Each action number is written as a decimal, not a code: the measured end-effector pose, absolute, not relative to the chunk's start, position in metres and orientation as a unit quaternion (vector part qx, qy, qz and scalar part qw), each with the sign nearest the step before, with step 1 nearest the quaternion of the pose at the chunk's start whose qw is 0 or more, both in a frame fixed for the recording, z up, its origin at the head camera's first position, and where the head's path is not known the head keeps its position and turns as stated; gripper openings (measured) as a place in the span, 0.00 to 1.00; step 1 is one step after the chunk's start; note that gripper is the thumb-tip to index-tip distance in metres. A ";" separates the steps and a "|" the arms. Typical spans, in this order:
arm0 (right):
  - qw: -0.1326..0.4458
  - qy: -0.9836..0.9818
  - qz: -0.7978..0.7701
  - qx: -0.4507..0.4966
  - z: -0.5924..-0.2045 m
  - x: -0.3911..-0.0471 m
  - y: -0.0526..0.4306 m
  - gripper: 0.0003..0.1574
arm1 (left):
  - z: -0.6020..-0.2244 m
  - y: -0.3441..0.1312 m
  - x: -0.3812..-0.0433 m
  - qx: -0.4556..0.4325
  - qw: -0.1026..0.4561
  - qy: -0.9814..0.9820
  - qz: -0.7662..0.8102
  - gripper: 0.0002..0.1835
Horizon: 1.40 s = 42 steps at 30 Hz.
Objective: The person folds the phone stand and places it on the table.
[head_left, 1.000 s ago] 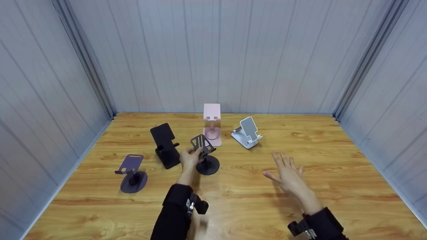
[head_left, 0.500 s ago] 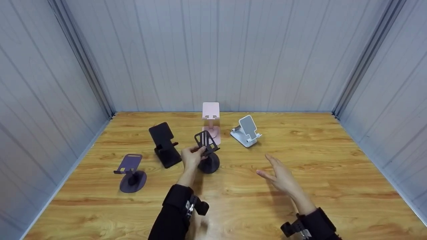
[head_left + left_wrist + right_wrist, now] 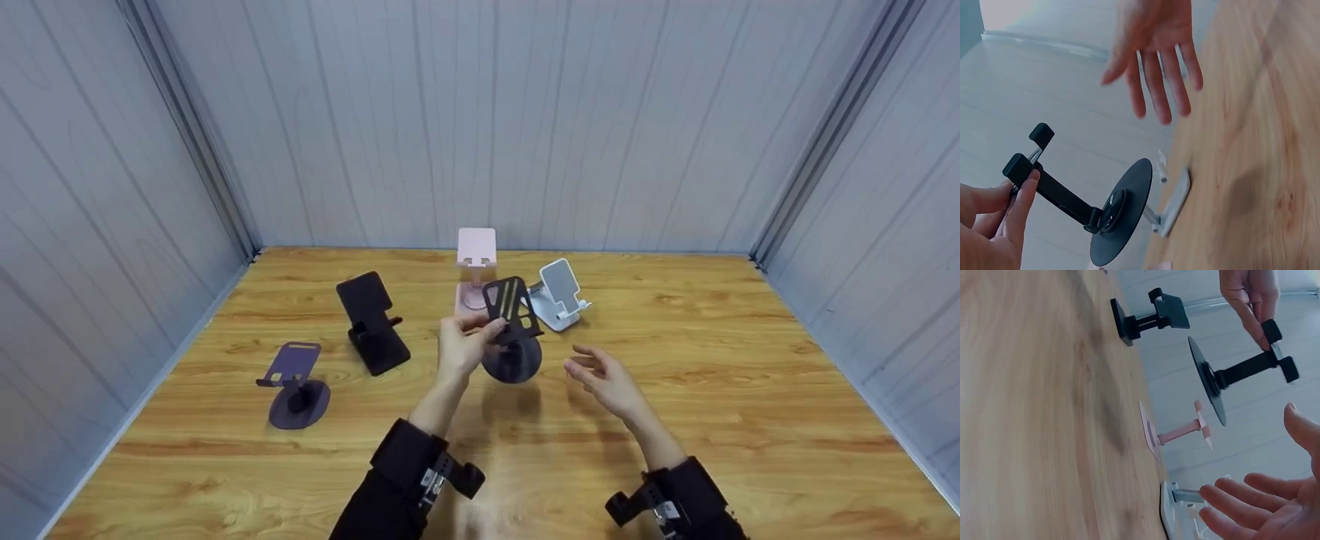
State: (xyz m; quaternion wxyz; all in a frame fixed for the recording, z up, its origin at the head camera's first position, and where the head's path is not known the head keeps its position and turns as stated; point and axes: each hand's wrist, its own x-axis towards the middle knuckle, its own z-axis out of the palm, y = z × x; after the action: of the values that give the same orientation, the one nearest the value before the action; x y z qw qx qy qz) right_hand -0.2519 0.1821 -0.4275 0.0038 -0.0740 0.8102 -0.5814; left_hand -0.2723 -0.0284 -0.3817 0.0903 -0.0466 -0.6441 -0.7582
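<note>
Black round-based stand (image 3: pixel 516 334), up off the tabletop (image 3: pixel 712 375) and tilted in the air at the middle, is clamped in my left grip (image 3: pixel 463 345), thumb and fingers pinching the edge of its slotted plate beside the lip. I hold it there, I judge, because the thin edge suits a pinch and leaves the round base to hang free; its shadow falls on the wood below. Just to its right waits my right grip (image 3: pixel 604 379), fingers apart and loosely bent, holding nothing, near the stand but not touching, perhaps placed there to be ready for the load. Beyond, the pink stand (image 3: pixel 477 246) rises behind the one I carry, its base partly hidden, with the white stand (image 3: pixel 559 285) to the right, turned at an angle. Farther left are the black square-based stand (image 3: pixel 371 322) and, nearest me on that side, the purple stand (image 3: pixel 294 365); each rests on its own base, plate raised, likely for steadiness. Compared with half a second ago, the held stand has shifted right, toward the white one, and my two hands are closer together; the other four stands keep their places.
</note>
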 end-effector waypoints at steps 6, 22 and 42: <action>0.035 0.754 -0.653 -0.062 -0.426 -0.254 0.174 0.25 | -0.376 -0.019 -0.260 -0.091 0.070 -0.653 -0.748 0.09; 0.083 0.654 -0.749 -0.071 -0.427 -0.252 0.166 0.17 | -0.367 -0.005 -0.236 -0.141 0.040 -0.670 -0.728 0.09; 0.020 0.676 -0.736 -0.003 -0.427 -0.246 0.159 0.10 | -0.380 -0.004 -0.225 -0.165 0.096 -0.683 -0.705 0.08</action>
State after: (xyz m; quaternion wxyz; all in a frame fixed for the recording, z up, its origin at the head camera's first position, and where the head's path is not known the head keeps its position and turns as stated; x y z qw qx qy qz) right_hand -0.2458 0.1590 -0.4266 0.0201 -0.0030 0.6763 -0.7363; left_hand -0.2245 -0.0041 -0.3803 0.0961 -0.1647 -0.6834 -0.7047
